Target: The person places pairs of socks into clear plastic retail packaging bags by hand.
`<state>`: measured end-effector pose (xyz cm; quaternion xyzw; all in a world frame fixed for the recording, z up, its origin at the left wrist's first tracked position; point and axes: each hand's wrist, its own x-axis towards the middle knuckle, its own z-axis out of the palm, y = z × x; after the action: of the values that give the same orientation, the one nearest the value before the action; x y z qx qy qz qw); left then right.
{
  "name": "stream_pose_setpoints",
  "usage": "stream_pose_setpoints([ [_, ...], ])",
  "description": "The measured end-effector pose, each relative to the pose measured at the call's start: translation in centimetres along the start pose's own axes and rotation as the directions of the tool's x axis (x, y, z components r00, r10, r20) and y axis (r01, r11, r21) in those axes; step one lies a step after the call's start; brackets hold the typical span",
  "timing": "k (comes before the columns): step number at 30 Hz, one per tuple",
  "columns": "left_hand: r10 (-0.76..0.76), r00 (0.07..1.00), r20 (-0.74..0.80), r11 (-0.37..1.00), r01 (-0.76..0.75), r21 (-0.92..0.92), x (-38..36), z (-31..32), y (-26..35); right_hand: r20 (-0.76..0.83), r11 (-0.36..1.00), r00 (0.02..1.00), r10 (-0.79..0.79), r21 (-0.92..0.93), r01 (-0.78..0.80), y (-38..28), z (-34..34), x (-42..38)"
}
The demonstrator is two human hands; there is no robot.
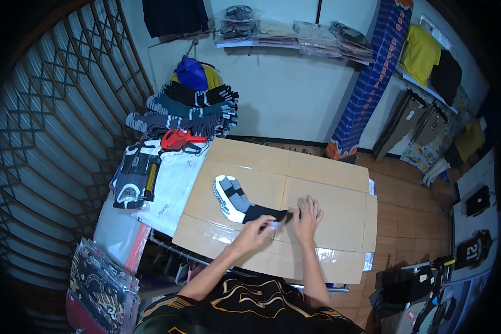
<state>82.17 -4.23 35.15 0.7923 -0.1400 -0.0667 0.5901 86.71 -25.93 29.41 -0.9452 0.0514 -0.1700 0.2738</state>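
A pair of socks (235, 196) in white, grey and black lies on the flattened cardboard (323, 192), its toes pointing away from me and its black cuff towards my hands. My left hand (253, 235) is closed in a pinch along the near edge of the cuff. Just beside those fingertips shows a small whitish patch (274, 226). To the right of the cuff, my right hand (307, 218) rests on the cardboard with fingers stretched out, its thumb side close to the cuff's end.
Stacked socks (192, 108) stand behind the table's left corner. A red tape dispenser (178, 140) and packed socks (136, 172) lie left of the cardboard. Bagged clothes (103, 286) are at lower left. A blue printed column (367, 83) rises behind; a metal lattice gate (55, 122) borders the left.
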Motion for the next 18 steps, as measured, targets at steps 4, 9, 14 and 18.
stream_pose_setpoints([
  [4, 0.043, 0.999, 0.014, 0.999, -0.043, -0.018, -1.4, 2.5, 0.7, -0.095, 0.908, 0.995, 0.033, 0.419, 0.010, 1.7, -2.2, -0.3],
  [9, 0.176, 0.881, -0.438, 0.975, -0.095, 0.200, -0.5, 0.3, -1.2, 0.007, 0.842, 0.996, 0.091, 0.534, -0.081, 1.8, -4.7, -1.7],
  [14, 0.049, 0.742, -0.669, 0.932, 0.206, 0.297, -0.7, -3.6, -3.3, 0.084, 0.921, 0.982, -0.172, 0.368, 0.130, 1.7, -4.2, -2.3],
  [18, -0.022, 0.744, -0.668, 0.923, 0.271, 0.272, 0.5, -5.5, -7.3, 0.176, 0.968, 0.970, -0.165, 0.219, 0.125, 0.0, -4.1, -2.9],
])
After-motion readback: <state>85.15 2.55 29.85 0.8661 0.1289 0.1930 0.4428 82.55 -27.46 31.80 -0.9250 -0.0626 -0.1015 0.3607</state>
